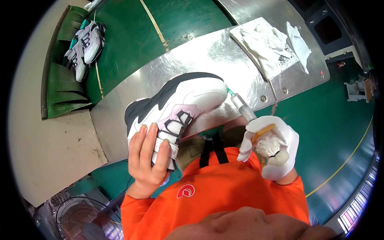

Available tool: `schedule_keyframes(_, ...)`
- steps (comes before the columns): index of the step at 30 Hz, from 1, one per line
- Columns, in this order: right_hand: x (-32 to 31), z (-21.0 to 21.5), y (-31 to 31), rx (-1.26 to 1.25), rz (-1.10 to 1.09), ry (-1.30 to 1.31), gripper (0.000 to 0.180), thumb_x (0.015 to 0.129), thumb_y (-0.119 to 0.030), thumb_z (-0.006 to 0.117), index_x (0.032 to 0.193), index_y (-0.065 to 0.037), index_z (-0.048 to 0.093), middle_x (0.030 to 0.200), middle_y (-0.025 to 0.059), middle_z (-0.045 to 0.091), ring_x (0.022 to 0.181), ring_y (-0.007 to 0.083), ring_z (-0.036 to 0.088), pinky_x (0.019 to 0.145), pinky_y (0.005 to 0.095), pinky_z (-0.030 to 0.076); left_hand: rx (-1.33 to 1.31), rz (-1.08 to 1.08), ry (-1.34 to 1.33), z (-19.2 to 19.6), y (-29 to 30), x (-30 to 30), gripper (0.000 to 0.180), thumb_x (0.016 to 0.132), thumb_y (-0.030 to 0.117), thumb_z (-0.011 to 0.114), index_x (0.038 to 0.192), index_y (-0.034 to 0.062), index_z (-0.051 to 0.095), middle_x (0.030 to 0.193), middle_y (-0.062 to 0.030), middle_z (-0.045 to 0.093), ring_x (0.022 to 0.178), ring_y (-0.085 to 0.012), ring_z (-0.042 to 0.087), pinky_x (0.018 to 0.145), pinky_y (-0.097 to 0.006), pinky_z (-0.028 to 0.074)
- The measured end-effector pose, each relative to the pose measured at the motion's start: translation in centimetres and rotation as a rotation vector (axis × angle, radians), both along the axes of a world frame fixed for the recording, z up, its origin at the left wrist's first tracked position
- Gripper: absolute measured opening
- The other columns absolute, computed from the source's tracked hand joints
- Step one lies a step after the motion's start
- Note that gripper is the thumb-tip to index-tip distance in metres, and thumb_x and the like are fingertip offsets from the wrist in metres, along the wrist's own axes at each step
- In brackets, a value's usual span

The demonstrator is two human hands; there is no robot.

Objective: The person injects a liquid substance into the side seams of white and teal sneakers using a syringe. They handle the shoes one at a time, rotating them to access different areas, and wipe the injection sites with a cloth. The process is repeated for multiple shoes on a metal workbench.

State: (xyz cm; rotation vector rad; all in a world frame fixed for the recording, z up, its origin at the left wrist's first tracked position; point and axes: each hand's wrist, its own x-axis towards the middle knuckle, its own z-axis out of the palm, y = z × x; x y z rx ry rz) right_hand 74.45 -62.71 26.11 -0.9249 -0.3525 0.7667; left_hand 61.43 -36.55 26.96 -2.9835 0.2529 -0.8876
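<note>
White leather and pale pink panels make up the sneaker (176,108) that lies on its side on the brushed metal table (200,52), its dark grey sole turned away from the person. The left hand (148,156) is bare and clasps the heel end of the shoe: its fingers (154,138) lie together across the upper beside the black lace loops, curled over the collar, with the thumb hidden beneath. The toe of the sneaker points away from those fingers, toward the other hand.

The right hand (272,148) wears a white glove and is closed around a syringe (242,106); the gloved fingers are wrapped on its rear end, where an orange piece shows between them, and a wad of white cloth (268,146) is tucked in the same grip. The clear barrel sticks out beyond the fingertips, and its green needle tip sits right at the toe edge of the sneaker.

Farther off, past both hands, a stack of white rags (266,42) lies on the table. Well beyond the left fingers, another pair of shoes (86,46) rests on a green conveyor (66,80).
</note>
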Motion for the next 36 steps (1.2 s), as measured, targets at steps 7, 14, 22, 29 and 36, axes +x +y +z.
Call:
schedule_keyframes(7,0.5,-1.4,1.6,-0.144,-0.063,-0.189,0.068,0.05,0.001,0.081,0.113,0.01,0.059,0.084,0.0107,0.067,0.073,0.0137,0.063,0.07,0.0272,0.055,-0.148,0.001,0.223,3.8,1.5,3.1,0.052,0.067,0.004,0.081,0.11,0.0052,0.052,0.116,-0.0226,0.063,0.099,-0.041,0.063,0.084,-0.043,0.053)
schedule_keyframes(14,2.5,-7.0,3.4,-0.052,-0.089,-0.495,0.067,0.055,-0.006,0.085,0.115,0.002,0.057,0.09,0.0119,0.068,0.073,0.0182,0.067,0.068,0.0283,0.055,-0.413,0.033,0.434,5.2,4.7,8.2,0.054,0.063,0.001,0.081,0.109,0.0004,0.054,0.113,-0.0188,0.065,0.101,-0.0271,0.064,0.087,-0.034,0.049)
schedule_keyframes(22,3.1,-8.3,4.5,-0.074,-0.029,-0.546,0.059,0.058,-0.015,0.085,0.109,-0.003,0.058,0.076,0.0033,0.061,0.055,0.018,0.056,0.053,0.0265,0.047,-0.604,0.007,1.029,8.5,8.1,13.2,0.07,0.06,0.019,0.088,0.118,0.0002,0.052,0.125,-0.0196,0.057,0.11,-0.0241,0.058,0.096,-0.035,0.043)
schedule_keyframes(29,2.4,-9.2,4.4,-0.05,-0.134,-0.477,0.063,0.059,-0.011,0.085,0.115,-0.001,0.057,0.083,0.0062,0.065,0.068,0.0163,0.063,0.063,0.0264,0.052,-0.67,-0.29,1.412,7.2,8.9,22.6,0.096,0.065,0.059,0.081,0.135,0.0015,0.049,0.137,-0.013,0.051,0.126,-0.0249,0.048,0.105,-0.042,0.037)
schedule_keyframes(36,2.1,-8.5,3.4,0.119,-0.039,-0.115,0.071,0.061,0.001,0.08,0.125,0.004,0.05,0.095,0.0092,0.065,0.089,0.0165,0.065,0.078,0.0291,0.054,-0.483,-0.389,1.546,0.6,3.9,26.4,0.049,0.092,0.038,0.063,0.124,0.001,0.058,0.111,-0.0079,0.065,0.1,-0.0175,0.059,0.087,-0.03,0.046)
